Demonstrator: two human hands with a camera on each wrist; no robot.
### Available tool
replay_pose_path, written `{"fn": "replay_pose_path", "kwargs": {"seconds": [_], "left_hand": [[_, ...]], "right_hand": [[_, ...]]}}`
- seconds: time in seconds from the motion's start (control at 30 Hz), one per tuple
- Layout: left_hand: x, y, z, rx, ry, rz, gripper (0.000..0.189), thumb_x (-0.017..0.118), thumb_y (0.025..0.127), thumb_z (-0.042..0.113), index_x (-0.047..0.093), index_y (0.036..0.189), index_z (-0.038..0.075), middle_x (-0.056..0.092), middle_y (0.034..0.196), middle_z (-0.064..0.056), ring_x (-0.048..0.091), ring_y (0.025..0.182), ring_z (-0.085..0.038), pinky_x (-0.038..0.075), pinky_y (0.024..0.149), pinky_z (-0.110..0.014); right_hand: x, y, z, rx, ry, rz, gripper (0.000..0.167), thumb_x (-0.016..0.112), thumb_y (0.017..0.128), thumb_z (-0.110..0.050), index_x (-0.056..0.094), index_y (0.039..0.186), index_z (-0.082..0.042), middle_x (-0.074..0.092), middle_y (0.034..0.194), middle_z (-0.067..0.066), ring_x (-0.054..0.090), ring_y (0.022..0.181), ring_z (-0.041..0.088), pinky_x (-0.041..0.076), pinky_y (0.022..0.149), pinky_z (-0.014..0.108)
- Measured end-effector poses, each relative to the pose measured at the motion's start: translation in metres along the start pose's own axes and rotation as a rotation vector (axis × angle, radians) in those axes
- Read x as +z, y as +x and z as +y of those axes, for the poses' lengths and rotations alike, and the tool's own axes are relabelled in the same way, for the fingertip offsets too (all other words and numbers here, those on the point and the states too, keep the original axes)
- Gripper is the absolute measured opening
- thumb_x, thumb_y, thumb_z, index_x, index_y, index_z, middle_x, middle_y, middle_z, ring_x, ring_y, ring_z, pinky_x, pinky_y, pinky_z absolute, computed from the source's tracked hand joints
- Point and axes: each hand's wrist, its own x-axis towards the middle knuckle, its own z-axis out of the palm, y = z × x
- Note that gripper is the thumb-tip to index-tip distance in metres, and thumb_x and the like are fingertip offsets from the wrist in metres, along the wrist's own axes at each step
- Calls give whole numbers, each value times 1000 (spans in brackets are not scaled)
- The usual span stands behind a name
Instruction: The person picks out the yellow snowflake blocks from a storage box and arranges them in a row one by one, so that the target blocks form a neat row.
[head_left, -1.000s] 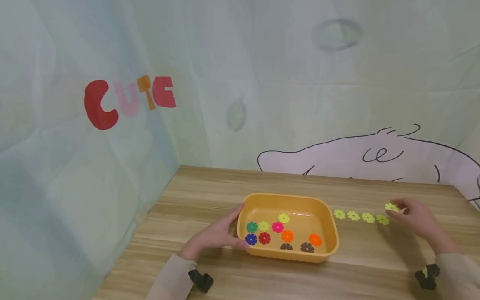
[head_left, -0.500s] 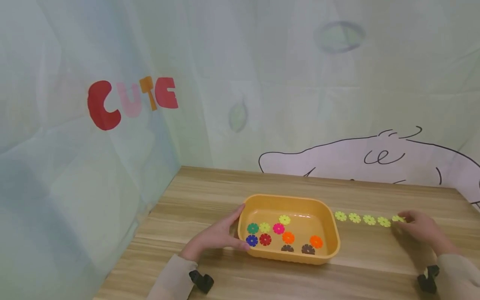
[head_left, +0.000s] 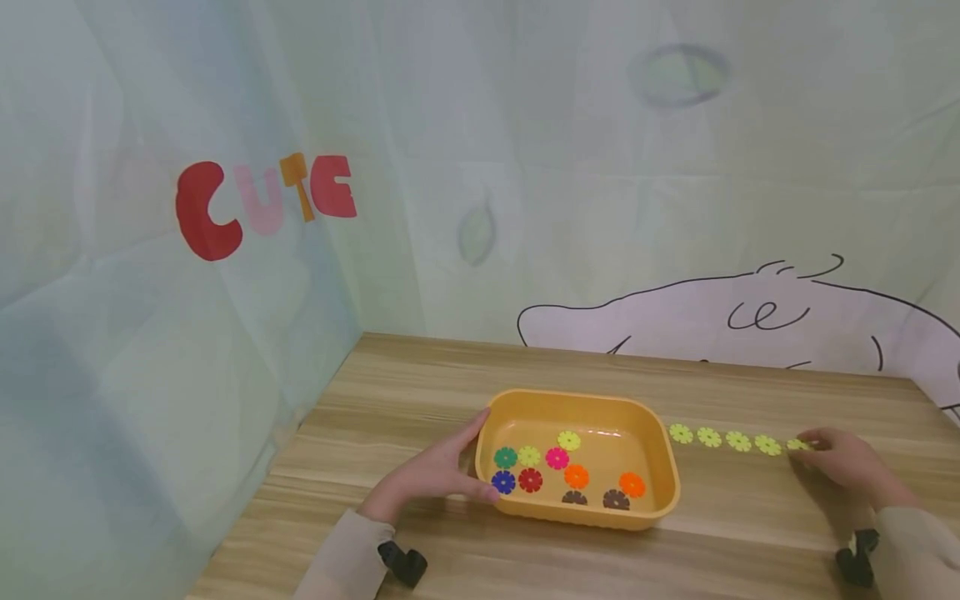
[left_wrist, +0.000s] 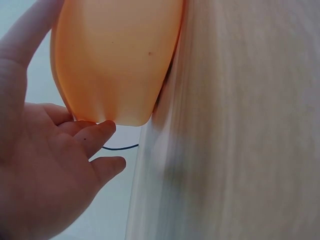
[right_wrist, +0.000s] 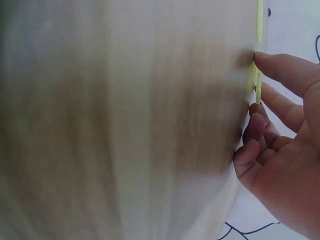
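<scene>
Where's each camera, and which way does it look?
Head: on the head, facing forward and down toward an orange tray; left hand, right hand, sleeves show.
Left wrist: on that wrist, facing the tray; left hand shows.
Right wrist: on that wrist, facing a yellow disc; right hand shows.
Head and left wrist share the tray.

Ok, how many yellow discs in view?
7: five yellow discs in a row on the table, the rightmost partly covered by the right grip; two in the tray, one beside the green disc, one behind the pink disc. More may be hidden.
</scene>
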Motion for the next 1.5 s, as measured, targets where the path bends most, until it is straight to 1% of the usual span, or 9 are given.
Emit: {"fn": "replay_pose_path", "kwargs": {"seconds": [0.27,0.5,0.63,0.73,0.87,1.0,1.1,1.37,1.5], "left_hand": [[0,0,1,14,5,-3,117,83,69,48,12,156,19,13,162,-4,15,147,-28,18,117,-56],[0,0,1,13,-6,-7,116,84,70,47,11,156,19,13,162,-4,15,147,-28,17,117,-56],[0,1,2,15,2,-5,116,84,70,47,11,156,18,13,161,-4,15,147,-28,18,117,-55],[0,1,2,14,2,-4,115,83,71,45,12,156,18,14,161,-4,15,147,-28,19,116,-55],[0,1,2,6,-5,-7,115,83,71,45,12,156,18,14,162,-4,15,148,-27,19,116,-56],[0,1,2,3,0,-5,116,84,70,45,12,156,18,14,161,-4,15,147,-28,19,117,-55],[0,1,1,4,-1,-5,116,84,70,45,12,156,17,14,162,-4,15,148,-28,18,117,-55],[0,1,2,18,0,-6,115,83,71,46,12,156,17,14,161,-4,15,148,-27,19,117,-54],[0,0,3,11,-2,-5,115,83,70,47,12,156,18,15,161,-4,15,147,-27,18,117,-55]], "right_hand": [[0,2,2,-21,-1,1,50,60,93,-24,52,113,21,54,108,45,54,98,58,47,81,63],[0,3,5,-3,8,-20,53,59,94,-26,49,116,22,53,110,46,54,99,58,47,81,63],[-5,2,4,0,5,-2,55,55,96,-28,48,119,21,53,110,45,54,97,57,47,78,63],[-15,1,-4,18,18,9,58,50,99,-32,45,124,20,49,115,46,51,99,58,47,76,62],[-28,0,-28,-7,51,53,61,48,101,-34,41,129,19,44,121,46,47,104,58,48,77,61],[-37,-2,-62,-73,50,100,60,49,100,-35,42,130,17,46,122,43,49,107,56,48,79,62],[-39,-3,-89,-117,40,120,59,52,99,-36,46,130,14,51,120,38,53,104,50,49,78,59],[-30,-5,-153,-231,56,156,53,63,93,-34,55,125,8,60,114,25,56,96,34,54,71,40],[-20,-5,-180,-277,80,137,47,65,92,-31,58,124,4,61,113,19,55,96,29,52,74,37]]}}
